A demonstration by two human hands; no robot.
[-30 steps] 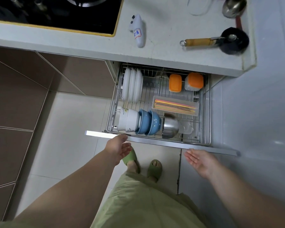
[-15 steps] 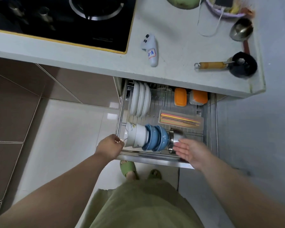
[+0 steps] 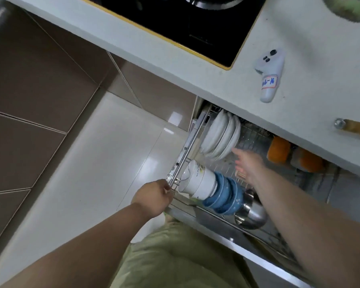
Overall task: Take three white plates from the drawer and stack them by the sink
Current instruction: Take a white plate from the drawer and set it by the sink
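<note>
The wire-rack drawer (image 3: 182,161) stands pulled out under the counter. Three white plates (image 3: 219,135) stand on edge in its back left corner. My right hand (image 3: 247,163) reaches into the drawer with fingers spread, its fingertips just right of the plates, holding nothing. My left hand (image 3: 154,196) is closed on the drawer's front left corner rail, beside the white bowls (image 3: 197,180).
Blue bowls (image 3: 224,196) and a steel bowl (image 3: 250,214) lie stacked sideways along the drawer's front. Orange-lidded containers (image 3: 279,149) sit at the back right. On the counter (image 3: 312,80) are a black cooktop (image 3: 195,19), a white handheld controller (image 3: 269,74) and a wooden-handled tool (image 3: 355,127).
My right hand has gone from the steel bowl at the drawer's front deeper in, up to the plates. My left hand stays on the front left corner. The view has swung right and closer.
</note>
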